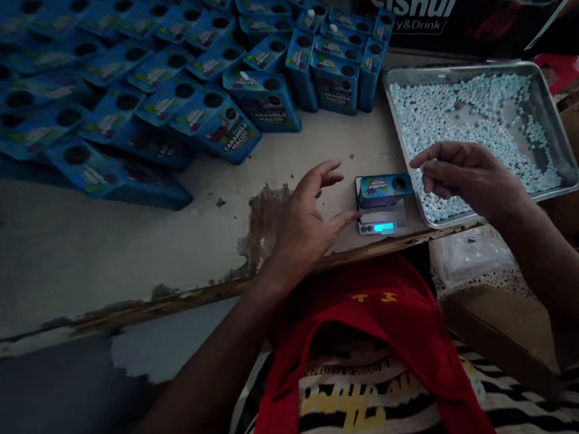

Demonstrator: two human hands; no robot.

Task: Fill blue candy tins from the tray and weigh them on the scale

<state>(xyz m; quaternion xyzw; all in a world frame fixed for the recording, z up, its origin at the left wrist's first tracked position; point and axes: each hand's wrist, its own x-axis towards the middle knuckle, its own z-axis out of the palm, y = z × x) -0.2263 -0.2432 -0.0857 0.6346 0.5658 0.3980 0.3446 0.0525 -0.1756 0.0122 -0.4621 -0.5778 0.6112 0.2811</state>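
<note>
A small digital scale (370, 218) with a lit display lies near the table's front edge. On it rests a blue candy box (380, 190) with a dark round opening at one end. My left hand (312, 218) is just left of the scale, its thumb and fingers spread apart and holding nothing. The thumb tip reaches the scale's left edge. Above the left side of a metal tray (569, 148) of pale blue and white candies (441, 111) is my right hand (461, 170). Its thumb and fingertips are pinched together, and whatever they hold is too small to make out.
Rows of blue candy boxes (219, 125) with round openings fill the table's back and left. A few have white pieces on top. A black printed carton (418, 6) stands behind the tray. The table (137, 256) has a worn, chipped front edge. A cardboard box (499, 334) sits below.
</note>
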